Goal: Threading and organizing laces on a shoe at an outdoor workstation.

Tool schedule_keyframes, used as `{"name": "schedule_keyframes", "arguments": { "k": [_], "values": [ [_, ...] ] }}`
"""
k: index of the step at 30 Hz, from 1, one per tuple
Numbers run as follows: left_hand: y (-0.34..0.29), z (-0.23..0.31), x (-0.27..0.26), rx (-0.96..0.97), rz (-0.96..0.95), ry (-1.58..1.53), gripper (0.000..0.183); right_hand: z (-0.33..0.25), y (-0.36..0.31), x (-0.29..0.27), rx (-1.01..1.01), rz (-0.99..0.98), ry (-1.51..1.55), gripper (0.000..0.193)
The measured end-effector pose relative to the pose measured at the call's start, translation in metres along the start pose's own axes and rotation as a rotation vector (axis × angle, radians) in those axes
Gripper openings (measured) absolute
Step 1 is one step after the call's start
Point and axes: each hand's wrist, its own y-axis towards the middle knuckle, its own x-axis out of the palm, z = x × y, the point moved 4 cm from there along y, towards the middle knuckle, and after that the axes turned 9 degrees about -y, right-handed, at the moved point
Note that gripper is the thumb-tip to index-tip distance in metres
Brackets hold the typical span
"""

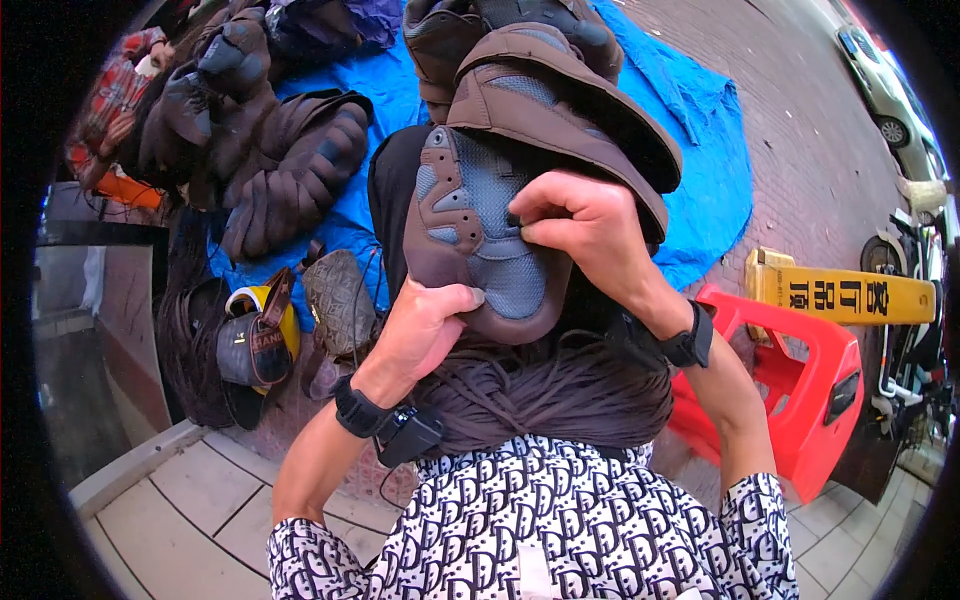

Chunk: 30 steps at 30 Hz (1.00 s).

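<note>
A brown and grey-blue shoe upper (480, 230) is held up close in front of me, its toe end pointing down. My left hand (420, 325) cups the toe from below, thumb pressed on the brown edge. My right hand (585, 225) pinches the grey mesh near the middle of the upper. A thick bundle of dark brown laces (545, 395) lies across my lap just below the shoe. Both wrists wear black straps.
More brown shoe uppers (290, 160) lie piled on a blue tarp (700, 130) on the brick paving. A red plastic barrier (810, 370) and a yellow post (850, 295) stand at right. A yellow and black bag (255, 335) sits at left, with another person's plaid sleeve (115, 95) at far left.
</note>
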Motion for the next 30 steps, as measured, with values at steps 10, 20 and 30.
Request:
{"name": "schedule_keyframes", "arguments": {
  "k": [10,20,30],
  "values": [
    [-0.004,-0.003,0.003,-0.042,-0.014,-0.012,0.051,-0.007,-0.013,-0.010,-0.216,0.055,-0.301,0.017],
    [-0.004,-0.003,0.000,-0.021,-0.026,-0.017,0.050,-0.012,-0.012,-0.008,-0.191,0.110,-0.239,0.017],
    [-0.004,0.000,-0.002,-0.017,-0.016,-0.021,0.049,-0.014,-0.008,-0.003,-0.325,0.040,-0.436,0.017]
  ]
}}
